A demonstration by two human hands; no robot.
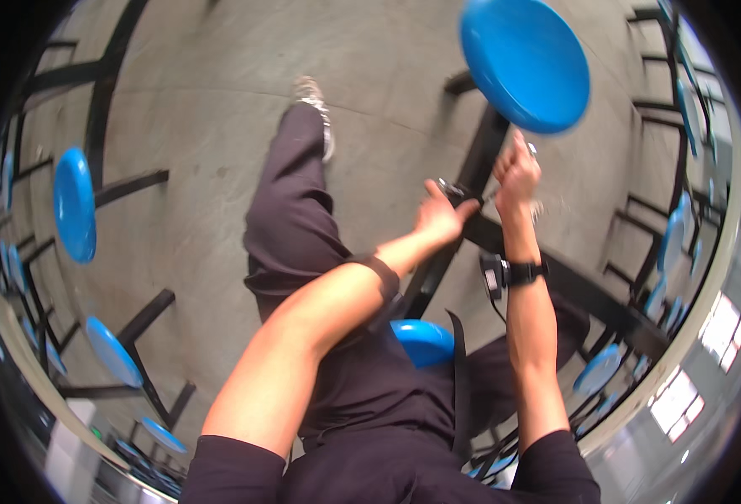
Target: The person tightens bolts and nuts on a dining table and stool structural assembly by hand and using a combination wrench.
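Observation:
My left hand [439, 220] is by the black metal beam [481, 160], two of its digits apart. A small dark and silvery piece [450, 190] lies between those digits and the beam; I cannot make out its kind or whether I touch it. My right hand [517, 175] is closed just below the near edge of a round blue seat [526, 67]. A small silvery bit [531, 149] shows at its fingers; what the fist holds is hidden. A small black box [494, 274] is strapped to my right wrist, and a dark band [377, 275] circles my left forearm.
A blue seat [421, 340] shows between my thighs. A black crossbar [589, 286] runs off to the right. More blue seats on black frames line the left, such as one seat [75, 205], and the right [599, 370]. Grey concrete floor [211, 168] lies below.

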